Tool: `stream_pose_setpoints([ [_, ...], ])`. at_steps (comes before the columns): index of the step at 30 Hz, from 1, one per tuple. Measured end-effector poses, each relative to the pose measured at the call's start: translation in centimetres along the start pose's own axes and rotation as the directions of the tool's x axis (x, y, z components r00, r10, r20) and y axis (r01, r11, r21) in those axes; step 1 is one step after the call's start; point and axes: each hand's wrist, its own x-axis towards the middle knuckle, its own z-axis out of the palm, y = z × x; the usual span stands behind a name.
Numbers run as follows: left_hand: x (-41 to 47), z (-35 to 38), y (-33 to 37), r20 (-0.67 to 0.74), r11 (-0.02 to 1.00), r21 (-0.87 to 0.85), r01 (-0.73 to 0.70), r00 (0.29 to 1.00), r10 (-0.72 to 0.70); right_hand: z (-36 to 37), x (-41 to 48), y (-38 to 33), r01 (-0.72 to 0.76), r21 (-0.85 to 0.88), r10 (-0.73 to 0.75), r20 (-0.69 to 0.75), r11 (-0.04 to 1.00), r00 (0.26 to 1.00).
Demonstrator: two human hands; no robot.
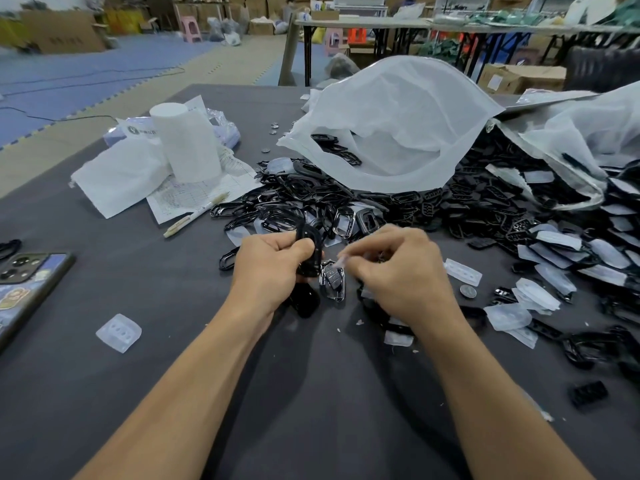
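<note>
So, the left hand is curled tight around a black key fob shell, held upright with the thumb pressed on its front, about mid-tabletop. A small clear piece is pinched between thumb and fingertips of the right hand, with the other fingers tucked in; it's too blurred to tell exactly what it is. The two hands are kept close together, and a chrome-trimmed key fob is laid flat on the grey tabletop right between and just below them.

A big pile of black fob frames is heaped just behind the hands, spilling out toward the right edge from under a white mesh bag. A phone is parked at the left edge, and a coin is seen near the right hand.
</note>
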Motion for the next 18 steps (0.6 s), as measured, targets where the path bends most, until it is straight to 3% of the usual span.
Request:
stream_pose_setpoints([
  [2, -0.1, 0.1, 0.0, 0.026, 1.000, -0.020, 0.012, 1.000, -0.011, -0.3, 0.2, -0.2, -0.048, 0.206, 0.069, -0.098, 0.977, 0.993],
  [5, -0.3, 0.2, 0.0, 0.047, 0.999, -0.047, 0.002, 0.999, 0.000, -0.5, 0.2, -0.7, -0.128, 0.435, 0.173, -0.067, 0.891, 0.983],
  [14, -1.0, 0.7, 0.2, 0.066, 0.997, -0.066, -0.045, 0.997, 0.050, 0.9, 0.1, -0.7, -0.227, 0.664, 0.210, 0.107, 0.713, 0.972],
  [18, -1.5, 1.1, 0.4, 0.115, 0.995, -0.087, -0.044, 0.992, 0.054, 1.6, -0.3, -0.7, -0.247, 0.698, 0.230, 0.120, 0.673, 0.966],
])
